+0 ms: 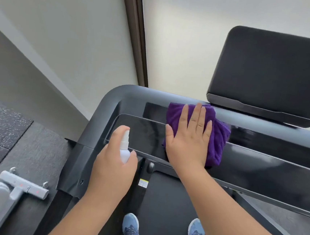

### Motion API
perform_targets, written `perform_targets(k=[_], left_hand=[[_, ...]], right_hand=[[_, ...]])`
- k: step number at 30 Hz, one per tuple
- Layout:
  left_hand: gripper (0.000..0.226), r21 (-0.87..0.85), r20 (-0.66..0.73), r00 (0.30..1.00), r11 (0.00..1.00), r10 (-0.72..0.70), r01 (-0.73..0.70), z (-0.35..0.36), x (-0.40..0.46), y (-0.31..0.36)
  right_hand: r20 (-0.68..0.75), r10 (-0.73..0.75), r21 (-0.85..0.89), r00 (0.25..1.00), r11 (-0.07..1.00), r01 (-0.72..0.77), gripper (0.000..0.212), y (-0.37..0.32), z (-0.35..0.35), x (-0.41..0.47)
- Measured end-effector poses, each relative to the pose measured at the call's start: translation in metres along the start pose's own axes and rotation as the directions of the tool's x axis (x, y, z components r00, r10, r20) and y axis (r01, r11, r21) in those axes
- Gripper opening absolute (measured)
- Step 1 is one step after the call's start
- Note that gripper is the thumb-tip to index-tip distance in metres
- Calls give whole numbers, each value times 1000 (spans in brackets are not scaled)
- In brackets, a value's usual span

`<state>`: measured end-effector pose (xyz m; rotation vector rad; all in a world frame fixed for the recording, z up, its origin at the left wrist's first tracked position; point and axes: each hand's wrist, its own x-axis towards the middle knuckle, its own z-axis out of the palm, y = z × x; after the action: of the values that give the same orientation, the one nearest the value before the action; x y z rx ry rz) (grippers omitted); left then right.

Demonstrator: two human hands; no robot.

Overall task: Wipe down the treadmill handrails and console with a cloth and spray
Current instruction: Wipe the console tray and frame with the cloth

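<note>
Right hand (pixel 188 139) presses flat on cloth (pixel 218 138); left hand (pixel 113 168) grips spray (pixel 124 148). Overspray could seep into console (pixel 259 161).

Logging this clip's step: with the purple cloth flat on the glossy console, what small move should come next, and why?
Probably slide the right hand, pressed flat on the purple microfibre cloth, leftward across the glossy black console panel. That stretch lies uncovered, and the left hand points the small white spray bottle at it.
</note>
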<state>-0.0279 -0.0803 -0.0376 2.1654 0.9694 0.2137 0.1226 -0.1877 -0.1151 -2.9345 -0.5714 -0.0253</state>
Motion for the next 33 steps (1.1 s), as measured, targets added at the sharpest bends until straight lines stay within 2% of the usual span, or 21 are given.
perform_targets(k=[6, 9, 12, 14, 17, 22, 26, 33], left_hand=[[50, 45, -43, 999, 999, -29, 31, -1, -1, 18], [56, 57, -56, 998, 998, -12, 15, 6, -8, 33], [61, 63, -50, 996, 995, -72, 75, 6, -4, 48], [60, 40, -70, 992, 993, -107, 110, 3, 9, 63], [53, 37, -98, 992, 996, -76, 80, 4, 24, 94], [55, 61, -118, 993, 998, -8, 15, 26, 22, 130], [59, 53, -146, 989, 998, -12, 19, 30, 22, 126], [52, 46, -218, 975, 997, -49, 61, 15, 42, 107]], right_hand=[[27, -110, 33, 994, 993, 109, 73, 47, -12, -30], [50, -73, -11, 996, 997, 73, 74, 93, -23, -53], [52, 2, -65, 999, 998, 2, 76, 158, -34, -75], [53, 58, -94, 997, 994, -53, 77, 203, -43, -86], [70, 75, -110, 995, 992, -67, 76, 242, -51, -93], [59, 68, -84, 996, 994, -63, 75, 245, -51, -93], [4, 103, -40, 995, 994, -103, 72, 242, -49, -93], [-60, 191, -41, 980, 980, -193, 69, 229, -43, -90]])
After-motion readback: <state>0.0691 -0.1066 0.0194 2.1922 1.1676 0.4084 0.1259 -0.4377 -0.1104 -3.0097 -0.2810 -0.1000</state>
